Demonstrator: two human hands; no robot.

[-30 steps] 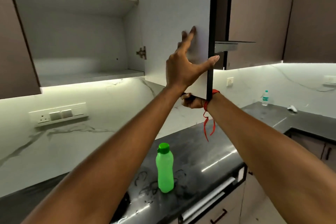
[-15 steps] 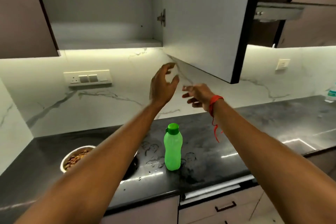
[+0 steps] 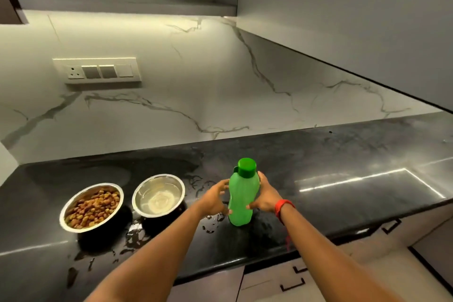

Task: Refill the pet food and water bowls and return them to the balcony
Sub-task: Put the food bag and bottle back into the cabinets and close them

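Note:
A green bottle with a darker green cap stands upright on the black counter. My right hand wraps its right side, thumb low on the body. My left hand is at its left side, fingers spread and touching or nearly touching it. To the left stand two steel bowls side by side. The left bowl is full of brown kibble. The right bowl holds a little clear water.
An open wall cabinet door hangs overhead at the right, its lower edge above the counter. Water is spilled on the counter around the bowls and bottle. A switch panel is on the marble backsplash. Drawers sit below the counter edge.
Both hands have come down from the cabinet door to the green bottle. My view has tilted down, bringing both bowls into sight.

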